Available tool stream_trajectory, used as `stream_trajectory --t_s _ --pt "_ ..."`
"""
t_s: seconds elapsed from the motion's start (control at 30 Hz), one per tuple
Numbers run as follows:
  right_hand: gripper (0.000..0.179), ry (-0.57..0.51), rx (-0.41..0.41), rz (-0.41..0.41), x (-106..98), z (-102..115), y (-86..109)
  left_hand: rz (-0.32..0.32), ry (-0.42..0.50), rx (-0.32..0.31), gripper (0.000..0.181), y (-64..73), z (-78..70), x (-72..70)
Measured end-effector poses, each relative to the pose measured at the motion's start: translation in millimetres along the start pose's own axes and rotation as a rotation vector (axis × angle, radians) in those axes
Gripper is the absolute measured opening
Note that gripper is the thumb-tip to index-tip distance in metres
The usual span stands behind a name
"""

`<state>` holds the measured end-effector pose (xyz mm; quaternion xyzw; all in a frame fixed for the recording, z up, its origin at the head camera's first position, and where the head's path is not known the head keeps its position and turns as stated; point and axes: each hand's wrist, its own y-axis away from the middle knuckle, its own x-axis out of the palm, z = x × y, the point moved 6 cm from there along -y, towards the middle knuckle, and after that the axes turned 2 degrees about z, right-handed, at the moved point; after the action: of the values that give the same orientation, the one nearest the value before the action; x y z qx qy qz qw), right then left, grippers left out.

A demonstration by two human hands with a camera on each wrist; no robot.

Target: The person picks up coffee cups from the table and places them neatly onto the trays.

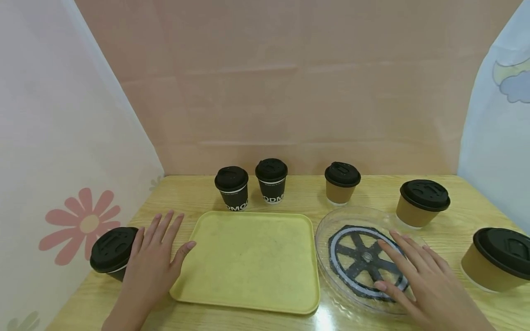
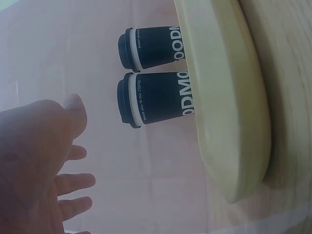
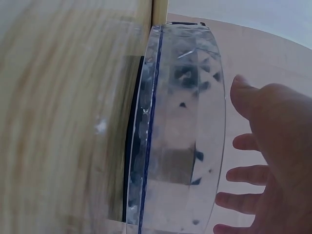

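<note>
My left hand (image 1: 152, 257) is held with its fingers spread, between a black paper cup with a black lid (image 1: 112, 250) on the left and a yellow rectangular tray (image 1: 248, 264). In the left wrist view this hand (image 2: 44, 156) holds nothing. Over the right part of a clear round dish (image 1: 327, 276) hovers my right hand (image 1: 426, 285), fingers apart and holding nothing. A dark spoked wheel shape (image 1: 366, 257) shows through the dish. The right wrist view puts the hand (image 3: 273, 156) just above the clear dish wall (image 3: 185, 126).
Two black lidded cups (image 1: 232, 188) (image 1: 271, 180) with white lettering stand behind the tray. Three brown cups with black lids (image 1: 341, 184) (image 1: 418, 211) (image 1: 490, 266) curve round the dish's back and right. Fabric walls (image 1: 310, 92) enclose the wooden table (image 1: 182, 188).
</note>
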<state>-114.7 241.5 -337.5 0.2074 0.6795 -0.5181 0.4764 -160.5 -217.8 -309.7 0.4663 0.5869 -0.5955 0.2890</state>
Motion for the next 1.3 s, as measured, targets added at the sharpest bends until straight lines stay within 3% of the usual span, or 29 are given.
stream_trajectory --t_s 0.3,0.77,1.03,1.3 --pt "0.076 -0.007 -0.019 -0.023 -1 2 0.1 -0.016 0.004 0.015 0.063 -1.8 0.9 -2.4" --pt "0.071 -0.028 -0.143 -0.110 -10 23 -10.4 -0.054 0.000 0.011 0.063 -3.0 -0.6 -8.2" --pt "0.066 -0.055 -0.179 -0.099 -9 33 -15.1 -0.053 0.000 0.009 0.063 -2.7 1.7 -10.5" --pt "0.068 -0.015 -0.246 -0.068 -7 43 -21.9 -0.051 0.000 0.007 0.063 -1.0 4.1 -12.0"
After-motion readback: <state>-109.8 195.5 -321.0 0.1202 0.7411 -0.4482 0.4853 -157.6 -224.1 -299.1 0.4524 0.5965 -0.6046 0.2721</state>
